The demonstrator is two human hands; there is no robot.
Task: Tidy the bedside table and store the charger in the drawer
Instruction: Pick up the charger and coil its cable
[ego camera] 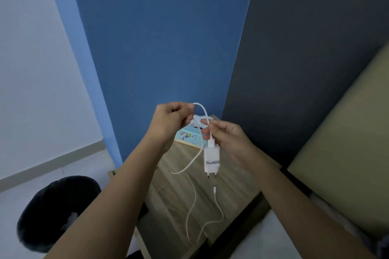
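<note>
White charger (211,159) dangling; both hands raised, pinching cable (203,111).

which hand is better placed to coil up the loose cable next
Left, probably. The left hand already pinches the cable at its loop, while the right hand holds it just above the charger plug, which hangs over the bedside table.

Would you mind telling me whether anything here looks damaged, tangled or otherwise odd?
Nothing looks damaged. The charger hangs plug-down from the right hand, and its cable trails loose and uncoiled from the left hand over the bedside table.
</note>
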